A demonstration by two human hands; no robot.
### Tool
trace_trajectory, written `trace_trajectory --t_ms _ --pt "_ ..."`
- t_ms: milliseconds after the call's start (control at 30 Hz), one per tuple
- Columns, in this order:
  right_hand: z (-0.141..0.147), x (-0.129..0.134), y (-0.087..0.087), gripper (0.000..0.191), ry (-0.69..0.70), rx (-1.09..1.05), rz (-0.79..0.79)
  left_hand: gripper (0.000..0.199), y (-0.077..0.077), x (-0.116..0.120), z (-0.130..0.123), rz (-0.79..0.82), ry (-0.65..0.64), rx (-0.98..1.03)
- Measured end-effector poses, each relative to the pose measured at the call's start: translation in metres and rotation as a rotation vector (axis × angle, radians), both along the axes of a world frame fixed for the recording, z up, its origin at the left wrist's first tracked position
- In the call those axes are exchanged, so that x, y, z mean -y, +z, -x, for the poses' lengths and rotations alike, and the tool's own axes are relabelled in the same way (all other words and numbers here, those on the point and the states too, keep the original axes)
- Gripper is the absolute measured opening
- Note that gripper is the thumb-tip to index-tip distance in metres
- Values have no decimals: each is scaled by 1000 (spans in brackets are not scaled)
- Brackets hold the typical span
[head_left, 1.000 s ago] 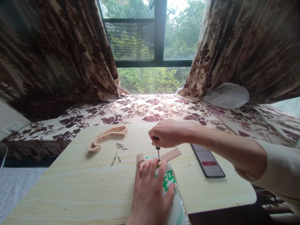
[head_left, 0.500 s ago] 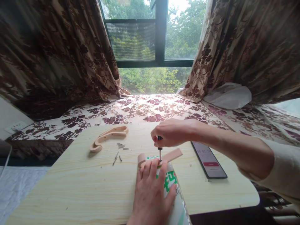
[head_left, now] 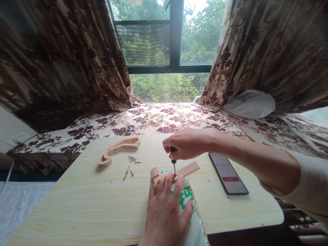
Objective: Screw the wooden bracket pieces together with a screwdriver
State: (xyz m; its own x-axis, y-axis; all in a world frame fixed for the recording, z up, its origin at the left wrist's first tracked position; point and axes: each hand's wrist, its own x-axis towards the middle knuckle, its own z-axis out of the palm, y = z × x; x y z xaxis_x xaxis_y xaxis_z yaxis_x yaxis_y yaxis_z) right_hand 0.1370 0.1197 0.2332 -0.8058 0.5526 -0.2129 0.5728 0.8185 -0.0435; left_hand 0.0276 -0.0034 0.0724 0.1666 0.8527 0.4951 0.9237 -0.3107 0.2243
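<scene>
My right hand (head_left: 185, 143) is wrapped round the black handle of a screwdriver (head_left: 174, 165), which leans slightly. Its tip meets a dark screw head in a curved pale wooden piece (head_left: 191, 168). Under that piece is a white package with green print (head_left: 186, 198). Stretched flat over the package, my left hand (head_left: 166, 206) presses its fingertips against the wooden piece and covers the middle of it. Several loose screws (head_left: 132, 159) lie to the left, near a second, S-shaped wooden piece (head_left: 119, 147).
A phone (head_left: 229, 173) with a running timer lies on the light wooden table (head_left: 84, 205), under my right forearm. Beyond the table is a flowered cloth ledge (head_left: 164, 118) with a white plastic bag (head_left: 251, 104). Patterned curtains (head_left: 102, 61) flank the window.
My right hand has shifted slightly left, tilting the screwdriver handle left while its tip stays at the screw. My left hand and the wooden piece have not moved.
</scene>
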Motion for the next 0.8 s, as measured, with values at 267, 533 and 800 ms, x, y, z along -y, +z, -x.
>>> trace_trajectory --t_ms 267,533,800 --pt "-1 -2 -6 18 -31 3 -44 48 1 0 0 4 -8 -4" --pt "-3 -2 -3 17 36 -42 3 48 0 -1 -1 -14 2 -5" --pt "-1 -2 -1 15 -3 -1 18 48 1 0 1 17 -9 3"
